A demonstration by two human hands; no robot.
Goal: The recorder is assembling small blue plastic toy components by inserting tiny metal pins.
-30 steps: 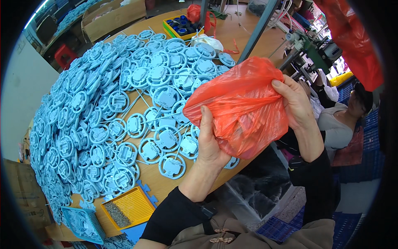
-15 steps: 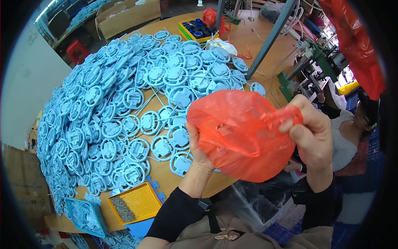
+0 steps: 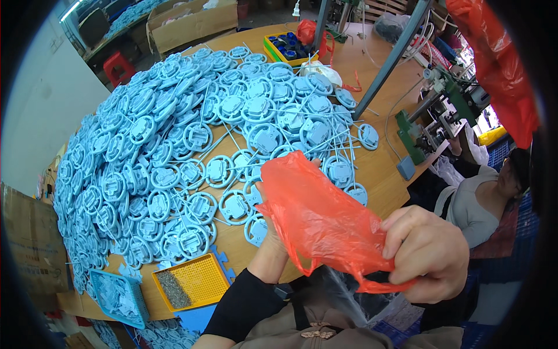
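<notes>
A crumpled red plastic bag [image 3: 325, 218] stretches between my hands above the table's near edge. My right hand [image 3: 430, 253] is closed, gripping the gathered handle end at the bag's lower right. My left hand [image 3: 272, 244] holds the bag from its left side; the fingers are hidden behind the plastic. What the bag contains, if anything, cannot be seen. Beyond it lies a big heap of light blue plastic rings [image 3: 174, 148], wheel-shaped with a block in the centre, several with thin rods sticking out.
A yellow basket [image 3: 203, 278] with small metal parts and a blue basket [image 3: 139, 302] of blue pieces sit near left. A yellow crate [image 3: 273, 49] with dark parts is at the back. A metal post [image 3: 381, 78], a green machine [image 3: 415, 122] and a seated person [image 3: 474, 206] are right.
My right hand has moved down and slightly right with the handle end. The rounded, puffed bag now looks flatter and drawn out, slanting down to the right. The view has shifted slightly.
</notes>
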